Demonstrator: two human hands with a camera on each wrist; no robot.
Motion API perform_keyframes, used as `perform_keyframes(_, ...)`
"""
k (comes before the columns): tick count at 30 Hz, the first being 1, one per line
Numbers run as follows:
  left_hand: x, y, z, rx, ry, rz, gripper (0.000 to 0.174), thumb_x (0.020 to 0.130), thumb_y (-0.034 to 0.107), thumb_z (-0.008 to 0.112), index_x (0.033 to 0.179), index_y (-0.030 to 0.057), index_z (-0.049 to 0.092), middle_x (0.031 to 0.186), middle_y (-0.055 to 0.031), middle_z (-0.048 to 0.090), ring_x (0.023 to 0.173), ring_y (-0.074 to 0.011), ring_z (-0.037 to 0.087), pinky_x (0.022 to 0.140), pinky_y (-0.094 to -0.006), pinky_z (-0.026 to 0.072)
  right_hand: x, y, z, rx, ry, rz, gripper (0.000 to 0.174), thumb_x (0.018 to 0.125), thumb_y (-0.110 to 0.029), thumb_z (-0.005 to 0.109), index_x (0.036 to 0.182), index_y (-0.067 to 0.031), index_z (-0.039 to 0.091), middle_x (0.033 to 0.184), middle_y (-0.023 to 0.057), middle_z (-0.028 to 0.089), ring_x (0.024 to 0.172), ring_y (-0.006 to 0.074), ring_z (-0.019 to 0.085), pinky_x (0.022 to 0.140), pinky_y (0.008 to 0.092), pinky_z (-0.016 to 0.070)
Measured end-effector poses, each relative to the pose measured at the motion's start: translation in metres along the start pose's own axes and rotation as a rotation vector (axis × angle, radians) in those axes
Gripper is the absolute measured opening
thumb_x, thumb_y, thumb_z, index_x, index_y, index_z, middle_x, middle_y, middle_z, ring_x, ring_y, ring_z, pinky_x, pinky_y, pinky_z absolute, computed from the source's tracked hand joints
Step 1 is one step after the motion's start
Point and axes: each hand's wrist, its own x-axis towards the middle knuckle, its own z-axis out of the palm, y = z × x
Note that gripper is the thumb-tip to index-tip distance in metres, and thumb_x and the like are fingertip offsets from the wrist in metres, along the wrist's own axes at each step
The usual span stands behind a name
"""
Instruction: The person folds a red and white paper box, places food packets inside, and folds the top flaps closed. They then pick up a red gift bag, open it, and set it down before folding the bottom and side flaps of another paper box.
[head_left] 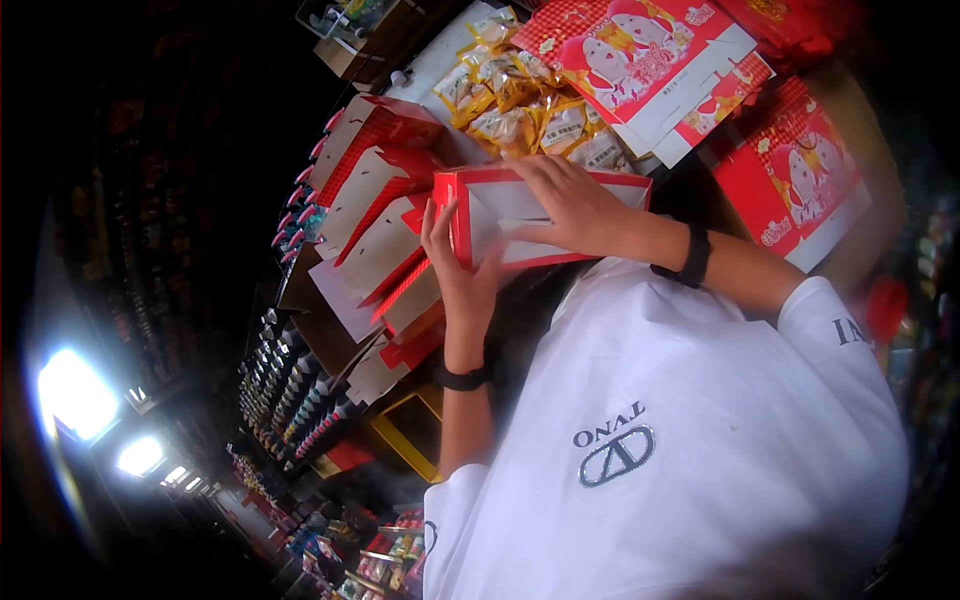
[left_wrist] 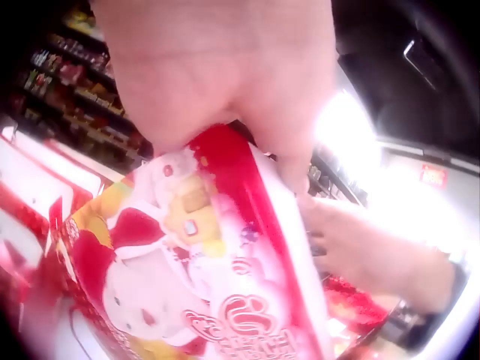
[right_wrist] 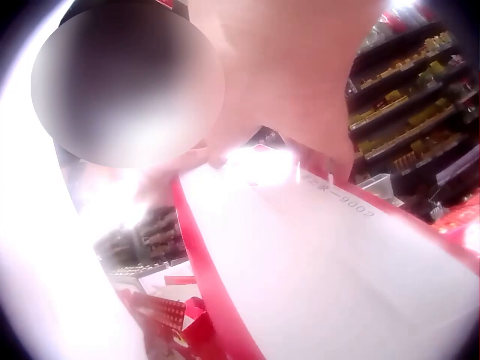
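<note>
A red-edged box (head_left: 485,200) with a pale inner side lies across both hands in the head view. The left hand (head_left: 463,285) grips its left end, fingers along the outside and thumb towards the inner side. Over the long side reaches the right hand (head_left: 580,208), its fingers at the far edge and its thumb spread inward. In the left wrist view the box (left_wrist: 154,262) shows a printed cartoon face, held at a corner by the left hand (left_wrist: 225,75). The right wrist view has the right hand (right_wrist: 277,82) on the edge of the box's plain white side (right_wrist: 322,262); its fingertips are partly hidden.
Yellow-and-clear wrapped packets (head_left: 585,125) lie beyond the box. Printed red cartons (head_left: 640,65) are at the upper right, and several white-and-red cartons (head_left: 365,200) stand close together at the left. Stocked shelves (right_wrist: 412,97) are in the background.
</note>
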Motion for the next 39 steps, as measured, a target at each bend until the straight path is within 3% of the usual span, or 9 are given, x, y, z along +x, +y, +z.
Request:
perform_keyframes(5, 0.002, -0.006, -0.002, -0.287, -0.046, -0.274, 0.073, 0.094, 0.010, 0.079, 0.157, 0.0073, 0.043, 0.153, -0.0165, 0.052, 0.130, -0.0263, 0.061, 0.105, -0.0364, 0.0554, 0.002, 0.003, 0.014, 0.018, -0.073, 0.168, 0.098, 0.089, -0.058, 0.078, 0.155, 0.0041, 0.040, 0.146, 0.0246, 0.051, 0.136, 0.0418, 0.047, 0.116, 0.0522, 0.0381)
perform_keyframes(8, 0.001, 0.007, -0.001, -0.345, -0.017, -0.388, 0.078, 0.091, 0.000, 0.076, 0.159, 0.0067, 0.040, 0.146, -0.0140, 0.056, 0.127, -0.0237, 0.061, 0.107, -0.0355, 0.0508, -0.001, 0.007, 0.020, -0.027, -0.043, 0.157, 0.099, 0.087, -0.057, 0.080, 0.155, 0.0019, 0.040, 0.145, 0.0229, 0.050, 0.135, 0.0410, 0.047, 0.116, 0.0522, 0.0368)
perform_keyframes(11, -0.002, -0.002, 0.004, -0.291, -0.005, -0.335, 0.077, 0.092, 0.000, 0.075, 0.160, 0.0067, 0.040, 0.148, -0.0147, 0.056, 0.129, -0.0237, 0.059, 0.107, -0.0355, 0.0501, -0.002, 0.007, 0.021, -0.029, -0.043, 0.174, 0.098, 0.086, -0.057, 0.082, 0.156, -0.0008, 0.041, 0.144, 0.0221, 0.050, 0.137, 0.0408, 0.046, 0.117, 0.0526, 0.0358)
perform_keyframes(14, -0.006, -0.016, 0.004, -0.205, 0.009, -0.259, 0.072, 0.095, 0.009, 0.078, 0.159, 0.0075, 0.043, 0.142, -0.0143, 0.061, 0.120, -0.0208, 0.065, 0.096, -0.0327, 0.0580, -0.001, 0.008, 0.023, -0.036, -0.024, 0.152, 0.099, 0.084, -0.057, 0.083, 0.155, -0.0024, 0.041, 0.145, 0.0210, 0.050, 0.136, 0.0401, 0.046, 0.117, 0.0520, 0.0364)
perform_keyframes(17, -0.007, -0.016, -0.002, -0.206, -0.034, -0.288, 0.074, 0.096, 0.011, 0.078, 0.160, 0.0082, 0.042, 0.142, -0.0145, 0.060, 0.119, -0.0211, 0.065, 0.096, -0.0334, 0.0580, 0.004, 0.017, 0.018, -0.007, -0.122, 0.107, 0.087, 0.086, -0.047, 0.084, 0.154, -0.0080, 0.046, 0.148, 0.0179, 0.050, 0.138, 0.0386, 0.045, 0.118, 0.0493, 0.0375)
perform_keyframes(20, -0.007, -0.001, -0.006, -0.289, -0.073, -0.355, 0.078, 0.094, 0.003, 0.073, 0.163, 0.0083, 0.038, 0.150, -0.0156, 0.054, 0.129, -0.0236, 0.059, 0.108, -0.0360, 0.0494, 0.007, 0.025, 0.014, 0.136, -0.200, 0.159, 0.088, 0.085, -0.045, 0.085, 0.155, -0.0099, 0.045, 0.152, 0.0168, 0.049, 0.141, 0.0381, 0.044, 0.118, 0.0495, 0.0376)
perform_keyframes(32, -0.007, 0.007, 0.003, -0.340, -0.016, -0.360, 0.078, 0.091, 0.003, 0.077, 0.159, 0.0069, 0.041, 0.147, -0.0146, 0.056, 0.126, -0.0227, 0.061, 0.107, -0.0348, 0.0510, 0.018, 0.015, 0.002, 0.120, -0.323, 0.262, 0.094, 0.084, -0.048, 0.085, 0.159, -0.0126, 0.041, 0.156, 0.0218, 0.047, 0.146, 0.0430, 0.042, 0.118, 0.0545, 0.0360)
perform_keyframes(35, -0.007, 0.013, 0.010, -0.300, 0.038, -0.346, 0.078, 0.089, 0.002, 0.079, 0.158, 0.0062, 0.043, 0.146, -0.0140, 0.057, 0.126, -0.0221, 0.061, 0.107, -0.0346, 0.0509, 0.018, 0.017, 0.006, 0.102, -0.320, 0.199, 0.099, 0.085, -0.055, 0.082, 0.160, -0.0079, 0.038, 0.158, 0.0218, 0.045, 0.147, 0.0456, 0.040, 0.116, 0.0611, 0.0351)
perform_keyframes(39, -0.007, 0.019, 0.013, -0.280, 0.054, -0.372, 0.079, 0.088, 0.002, 0.080, 0.158, 0.0061, 0.044, 0.147, -0.0140, 0.057, 0.128, -0.0214, 0.060, 0.108, -0.0346, 0.0505, 0.020, 0.012, 0.003, 0.094, -0.328, 0.199, 0.095, 0.088, -0.047, 0.081, 0.161, -0.0065, 0.035, 0.159, 0.0223, 0.043, 0.147, 0.0447, 0.040, 0.118, 0.0590, 0.0336)
